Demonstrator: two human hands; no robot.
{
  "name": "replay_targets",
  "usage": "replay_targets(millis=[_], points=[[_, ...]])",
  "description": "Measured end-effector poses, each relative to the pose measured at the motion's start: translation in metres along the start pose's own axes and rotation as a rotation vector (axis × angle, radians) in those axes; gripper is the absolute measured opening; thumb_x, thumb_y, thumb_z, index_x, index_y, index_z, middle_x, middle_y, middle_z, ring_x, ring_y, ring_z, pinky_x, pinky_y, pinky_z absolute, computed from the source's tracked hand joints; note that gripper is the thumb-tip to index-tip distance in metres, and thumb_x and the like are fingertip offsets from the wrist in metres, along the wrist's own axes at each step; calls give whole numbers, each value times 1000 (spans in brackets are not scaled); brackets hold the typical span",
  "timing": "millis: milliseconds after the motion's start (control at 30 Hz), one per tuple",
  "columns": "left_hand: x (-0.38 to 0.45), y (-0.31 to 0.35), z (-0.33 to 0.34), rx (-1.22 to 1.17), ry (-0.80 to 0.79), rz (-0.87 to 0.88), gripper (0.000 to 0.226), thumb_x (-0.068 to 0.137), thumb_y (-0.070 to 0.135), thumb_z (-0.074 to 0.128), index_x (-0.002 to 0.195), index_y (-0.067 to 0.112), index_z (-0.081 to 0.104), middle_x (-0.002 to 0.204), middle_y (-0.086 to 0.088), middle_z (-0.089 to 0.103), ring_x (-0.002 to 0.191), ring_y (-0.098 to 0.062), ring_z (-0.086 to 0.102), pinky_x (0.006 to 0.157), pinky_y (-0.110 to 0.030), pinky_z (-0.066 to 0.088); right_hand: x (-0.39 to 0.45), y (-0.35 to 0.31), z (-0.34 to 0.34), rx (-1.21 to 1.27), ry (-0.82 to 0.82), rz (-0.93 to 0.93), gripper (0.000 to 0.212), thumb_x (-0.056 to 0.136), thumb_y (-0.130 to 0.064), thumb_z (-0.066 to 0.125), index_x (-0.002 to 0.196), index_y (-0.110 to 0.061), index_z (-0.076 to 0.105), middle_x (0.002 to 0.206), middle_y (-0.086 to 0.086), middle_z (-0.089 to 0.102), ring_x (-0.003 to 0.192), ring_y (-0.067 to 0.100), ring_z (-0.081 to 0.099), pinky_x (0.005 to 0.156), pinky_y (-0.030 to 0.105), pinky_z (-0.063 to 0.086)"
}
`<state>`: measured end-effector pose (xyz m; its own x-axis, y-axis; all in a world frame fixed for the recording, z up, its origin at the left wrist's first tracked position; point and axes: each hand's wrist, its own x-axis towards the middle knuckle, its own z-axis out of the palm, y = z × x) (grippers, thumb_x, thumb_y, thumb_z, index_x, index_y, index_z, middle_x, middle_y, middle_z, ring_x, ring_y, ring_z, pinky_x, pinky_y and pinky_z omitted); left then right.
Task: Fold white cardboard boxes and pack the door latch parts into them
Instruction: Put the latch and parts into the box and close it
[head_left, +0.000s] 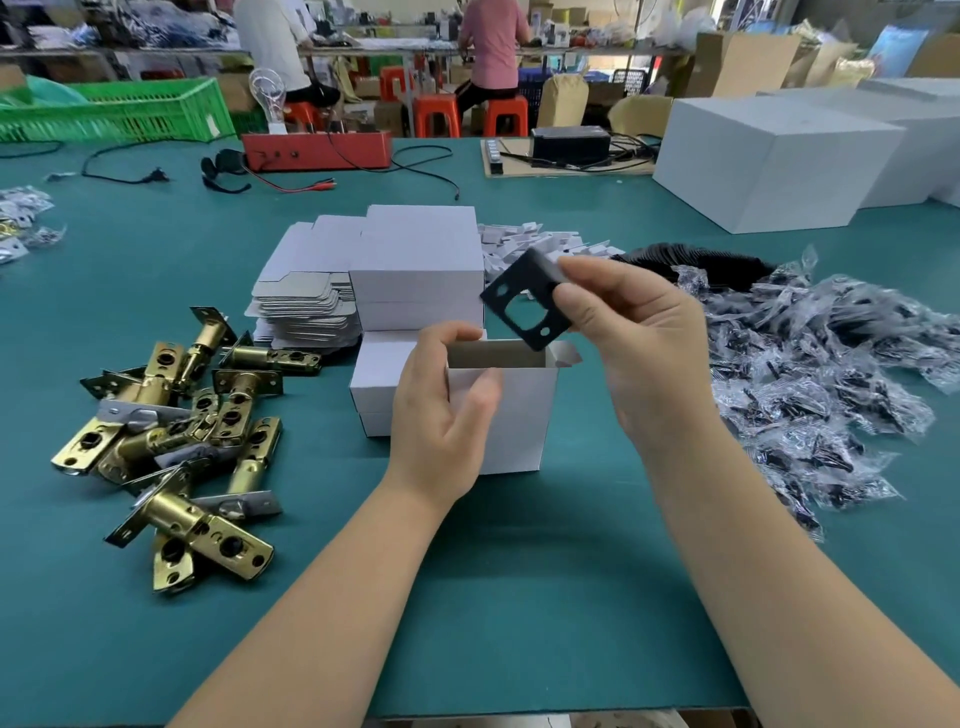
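Observation:
An upright white cardboard box (519, 415) stands open-topped on the green table, and my left hand (441, 410) grips its left wall, fingers curled over the rim. Just above the box's opening, my right hand (639, 343) pinches a black strike plate (524, 304) with a square hole and two round holes. Brass door latches (182, 441) lie in a heap to the left. Closed white boxes (421, 260) are stacked behind the open one, next to a pile of flat box blanks (306, 296).
Clear bags of black screws (831, 374) spread over the right side, with a row of black plates (696, 260) behind them. Large white cartons (779, 156) sit far right. A red device (317, 148) with cables lies at the back. Two people sit at a far bench.

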<state>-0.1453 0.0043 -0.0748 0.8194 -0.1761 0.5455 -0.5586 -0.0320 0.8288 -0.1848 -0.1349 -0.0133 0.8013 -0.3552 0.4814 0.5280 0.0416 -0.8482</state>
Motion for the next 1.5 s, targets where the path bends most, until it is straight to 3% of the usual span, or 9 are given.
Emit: replay_targets(millis=[167, 400, 533, 667, 767, 867, 1167, 1300, 1500], points=[[1, -1, 0, -26, 0, 34, 21, 82, 35, 47, 103, 34, 50, 95, 12, 59, 90, -10, 55, 80, -26, 43, -13, -1, 10, -370, -99, -94, 30, 81, 0, 70, 85, -29, 69, 76, -19, 68, 71, -4, 61, 70, 12, 48], [1, 1, -1, -5, -5, 28, 19, 81, 37, 46, 101, 35, 49, 92, 13, 58, 87, -13, 53, 77, -31, 42, -13, -3, 7, -442, -159, -118, 31, 83, -3, 68, 83, -35, 67, 74, -22, 68, 73, 2, 61, 74, 16, 51], [0, 1, 1, 0, 19, -1, 25, 84, 37, 50, 109, 37, 46, 98, 26, 58, 92, -2, 54, 80, -18, 40, -9, -1, 5, -321, -51, -73, 27, 86, -2, 65, 85, -29, 69, 74, -18, 70, 73, 2, 65, 71, 20, 54], [-1, 3, 4, 137, 209, 24, 45, 87, 30, 63, 124, 19, 40, 120, -1, 49, 107, 12, 42, 90, -8, 36, -4, 3, 3, -301, 34, -27, 29, 88, -2, 64, 86, -30, 68, 72, -23, 70, 69, -5, 63, 67, 10, 48], [-2, 5, 5, 396, 263, 188, 29, 90, 30, 64, 106, 6, 63, 107, -6, 54, 104, -13, 45, 92, -27, 43, -3, 3, 0, -310, 39, -13, 28, 88, -2, 64, 87, -29, 68, 71, -23, 69, 67, -6, 62, 66, 9, 47], [0, 5, 4, 588, 310, 301, 21, 90, 28, 63, 92, 11, 74, 104, -16, 58, 103, -23, 39, 91, -25, 36, -3, 5, 1, -309, 51, -9, 26, 88, -3, 63, 88, -29, 68, 72, -21, 70, 70, -3, 64, 68, 11, 48], [1, 19, -10, 287, 21, 156, 20, 91, 32, 47, 79, 24, 60, 97, 11, 51, 97, 6, 36, 89, -11, 28, -5, 7, 4, -307, 49, 26, 26, 90, -3, 61, 91, -28, 68, 75, -18, 71, 71, -1, 65, 68, 13, 50], [1, 24, -8, 186, 49, 41, 16, 94, 22, 46, 82, 31, 53, 97, 20, 53, 99, -7, 48, 88, -18, 35, -6, 8, 5, -200, 101, 58, 27, 90, 0, 59, 88, -26, 68, 76, -14, 72, 72, 4, 67, 69, 18, 53], [3, 26, -6, 114, 33, -22, 15, 93, 27, 46, 83, 36, 52, 93, 16, 53, 94, -2, 51, 81, -11, 36, -2, 7, 0, -183, 81, 161, 24, 90, 0, 59, 89, -21, 71, 84, -1, 74, 81, 17, 69, 80, 30, 56]])
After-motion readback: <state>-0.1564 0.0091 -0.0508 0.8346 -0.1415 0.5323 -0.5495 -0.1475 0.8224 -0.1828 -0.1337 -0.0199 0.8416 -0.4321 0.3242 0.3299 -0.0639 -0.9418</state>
